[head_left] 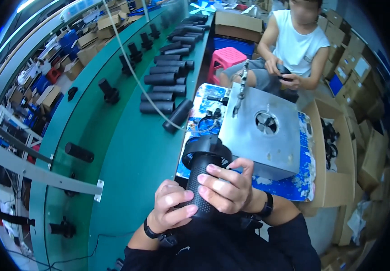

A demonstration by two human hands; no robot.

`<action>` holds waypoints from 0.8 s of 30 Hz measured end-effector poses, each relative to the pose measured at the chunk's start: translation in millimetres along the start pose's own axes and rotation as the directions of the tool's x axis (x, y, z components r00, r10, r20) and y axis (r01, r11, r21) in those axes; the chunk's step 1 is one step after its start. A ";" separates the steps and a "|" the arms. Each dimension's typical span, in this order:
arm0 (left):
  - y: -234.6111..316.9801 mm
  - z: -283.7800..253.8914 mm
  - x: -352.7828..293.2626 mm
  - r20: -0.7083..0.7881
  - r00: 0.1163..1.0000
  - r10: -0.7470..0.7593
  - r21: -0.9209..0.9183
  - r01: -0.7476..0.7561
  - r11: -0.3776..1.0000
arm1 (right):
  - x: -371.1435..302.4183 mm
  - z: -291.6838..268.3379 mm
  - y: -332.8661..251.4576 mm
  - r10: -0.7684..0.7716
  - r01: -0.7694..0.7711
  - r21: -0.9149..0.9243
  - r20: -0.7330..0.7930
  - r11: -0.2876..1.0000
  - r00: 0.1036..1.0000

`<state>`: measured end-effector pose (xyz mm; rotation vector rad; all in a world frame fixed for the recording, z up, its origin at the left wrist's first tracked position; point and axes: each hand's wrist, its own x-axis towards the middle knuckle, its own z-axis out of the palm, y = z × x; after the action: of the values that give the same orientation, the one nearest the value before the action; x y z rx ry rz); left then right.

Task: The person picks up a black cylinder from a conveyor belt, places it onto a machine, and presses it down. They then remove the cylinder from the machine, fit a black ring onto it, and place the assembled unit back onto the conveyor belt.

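A black tubular housing [198, 174], dotted with small holes along its body, is held between my two hands close to my chest. At its far end is a wider black ring-shaped collar [207, 147]. My left hand [172, 203] grips the tube's left side, fingertips pressed on the perforated wall. From the right, my right hand [226, 187] wraps round the tube with its fingers laid across the top. The tube's near end is hidden against my dark clothing. Just beyond the collar stands a silver metal box [244, 128] with a round fan opening [266, 123].
On the green bench [127, 149] to the left lie several black tubes [161, 79]. More black parts stand along its belt [109, 91]. A carton [339, 180] of black parts is at right. A seated co-worker [296, 38] holds a dark piece near a pink stool [228, 55].
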<state>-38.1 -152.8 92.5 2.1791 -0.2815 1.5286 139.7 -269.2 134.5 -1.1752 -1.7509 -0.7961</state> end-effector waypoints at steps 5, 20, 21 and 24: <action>-4.7 -22.4 -10.6 0.014 1.000 -0.005 0.090 0.004 0.996 | 1.9 24.6 1.3 -0.062 0.061 0.036 0.024 0.998 0.998; -315.6 -284.4 -36.2 -0.369 0.671 -0.643 0.742 0.630 0.231 | -61.0 2.3 86.3 0.699 -0.889 0.218 0.553 0.403 0.453; -329.7 -292.0 -41.9 -0.444 0.593 -0.672 0.721 0.681 0.124 | -59.0 2.1 85.4 0.681 -0.872 0.202 0.556 0.445 0.476; -353.0 -296.3 -50.0 -0.451 0.527 -0.720 0.764 0.645 -0.007 | -62.0 -2.9 87.8 0.715 -0.903 0.238 0.552 0.357 0.428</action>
<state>-155.5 292.4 39.2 2.3200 1.8383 0.9429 234.2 -264.8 83.5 -1.6355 -1.1775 0.5501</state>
